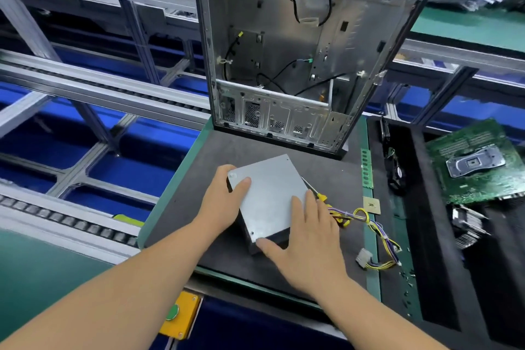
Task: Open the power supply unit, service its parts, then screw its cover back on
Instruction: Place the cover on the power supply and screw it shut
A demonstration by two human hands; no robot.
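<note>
Looking down: I see my two bare hands over a flat grey metal power supply unit, cover on, lying on a dark grey foam mat at the middle of the bench.
Left hand: my left hand grips the unit's far left corner, thumb curled on top and fingers wrapped down its left side.
Right hand: my right hand rests flat on the unit's near right part, fingers straight and spread, thumb at the near corner; it clasps nothing.
Screwdriver: a slim screwdriver with a yellow handle lies at the unit's right edge, just beyond my right fingertips; I cannot tell whether they touch it.
Wiring: a bundle of yellow, purple and black wires trails from the unit's right side across the mat to a white plastic connector.
Computer case: an open silver metal computer case stands beyond the unit at the mat's far edge, its interior facing me, with loose black cables inside.
Right of mat: a green memory stick and a small square gold-coloured processor chip lie on the green strip.
Tray: a black foam tray further right holds a green motherboard and a finned metal heatsink.
Left side: grey aluminium conveyor rails run over blue bins.
Near edge: a yellow box with a green button sits below the bench.
</note>
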